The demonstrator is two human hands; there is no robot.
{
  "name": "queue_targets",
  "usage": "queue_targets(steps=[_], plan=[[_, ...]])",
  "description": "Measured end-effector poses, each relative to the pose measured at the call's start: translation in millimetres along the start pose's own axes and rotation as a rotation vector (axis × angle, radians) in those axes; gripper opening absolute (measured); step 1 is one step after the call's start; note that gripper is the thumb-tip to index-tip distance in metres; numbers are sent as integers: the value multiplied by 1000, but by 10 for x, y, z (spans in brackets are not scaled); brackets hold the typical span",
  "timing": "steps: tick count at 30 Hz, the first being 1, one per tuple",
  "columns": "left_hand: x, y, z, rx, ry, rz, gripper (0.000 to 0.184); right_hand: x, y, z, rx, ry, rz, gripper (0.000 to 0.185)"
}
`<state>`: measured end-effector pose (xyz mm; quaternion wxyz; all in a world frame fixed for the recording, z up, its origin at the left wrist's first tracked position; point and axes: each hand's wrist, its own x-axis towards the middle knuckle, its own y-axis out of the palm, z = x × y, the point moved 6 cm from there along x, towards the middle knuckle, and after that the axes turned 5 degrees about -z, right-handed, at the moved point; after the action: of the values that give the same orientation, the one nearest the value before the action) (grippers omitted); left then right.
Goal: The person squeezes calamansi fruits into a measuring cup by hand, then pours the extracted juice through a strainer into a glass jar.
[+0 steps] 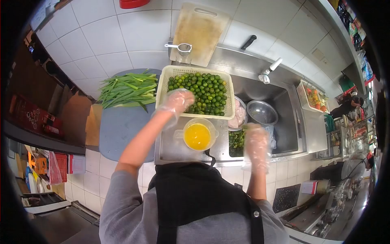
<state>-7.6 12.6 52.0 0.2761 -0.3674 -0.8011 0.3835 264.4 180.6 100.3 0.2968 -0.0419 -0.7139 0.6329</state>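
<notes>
My left hand (177, 101), in a clear plastic glove, reaches over the near left part of a cream plastic basket (163, 77) full of small green limes (203, 87). Its fingers are curled down among the fruit, and what they hold is hidden. My right hand (256, 144), gloved too, is blurred beside a container of squeezed lime halves (236, 142) at the sink's near left; its fingers do not show clearly. Between my arms, on the steel counter, stands a clear plastic jug (213, 133) with yellow juice (197, 136).
Green leafy stalks (130, 88) lie on a grey round-cornered board (122, 130) at left. A cutting board (199, 30) leans on the wall beside a small strainer (183, 47). The sink (284, 118) holds a metal bowl (262, 112) and a bowl of pale meat (239, 116).
</notes>
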Motion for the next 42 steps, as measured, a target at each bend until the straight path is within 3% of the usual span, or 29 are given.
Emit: queue_targets(steps=[1, 3, 5, 7, 8, 10, 12, 13, 14, 15, 17, 18, 20, 24, 28, 29, 30, 31, 33, 39, 42], plan=[[103, 99, 147, 1, 8, -1, 31, -73, -150, -162, -42, 106, -91, 22], [205, 371, 466, 439, -127, 248, 25, -224, -90, -481, -106, 181, -149, 22], [215, 509, 648, 461, -102, 245, 24, -235, -182, -563, -170, 253, -209, 21], [271, 631, 767, 483, -82, 251, 23, -232, -222, -479, 34, 319, 53, 24], [314, 707, 833, 403, -98, 290, 26, -245, -115, -448, 118, 206, 53, 26], [299, 687, 778, 322, -117, 331, 29, -166, -158, -224, 235, 221, 107, 28], [245, 464, 464, 167, 9, 242, 34, -58, -33, -18, 355, 232, 159, 30], [185, 390, 336, 168, 7, 245, 34, -18, 126, 81, 557, 170, 148, 31], [131, 289, 168, -80, 0, 192, 37, 32, 208, 204, 759, 108, 134, 33], [73, 200, 22, -327, -9, 137, 39, 91, 201, 369, 761, 111, 134, 33], [-73, 80, -274, -395, 98, 129, 38, 163, 269, 692, 1430, 417, 257, 35], [-148, 47, -413, -461, 206, 114, 37, 210, 306, 749, 1431, 415, 259, 35], [-308, 87, -515, -459, 209, 61, 36, 213, 522, 931, 1651, 497, 516, 36], [-594, 137, -512, -474, 209, -82, 31, 186, 619, 1071, 1565, 453, 658, 43], [-825, 359, -484, -431, 209, -226, 26, 11, 889, 1039, 1391, 343, 601, 43], [-881, 490, -437, -397, 222, -282, 27, 24, 866, 1079, 1152, 140, 524, 37], [-931, 522, -486, -681, 173, -282, 23, 18, 847, 1132, 908, -53, 443, 31], [-963, 555, -489, -683, 172, -281, 23, -21, 894, 1148, 907, -51, 445, 31], [-1011, 660, -460, -342, 130, -266, 16, -109, 924, 1159, 753, -126, 309, 19], [-1066, 625, -515, -215, 139, -357, 11, -189, 1017, 1250, 733, -305, 207, 10], [-1041, 439, -629, -204, 195, -379, 10, -158, 915, 1268, 795, -202, 143, 10]])
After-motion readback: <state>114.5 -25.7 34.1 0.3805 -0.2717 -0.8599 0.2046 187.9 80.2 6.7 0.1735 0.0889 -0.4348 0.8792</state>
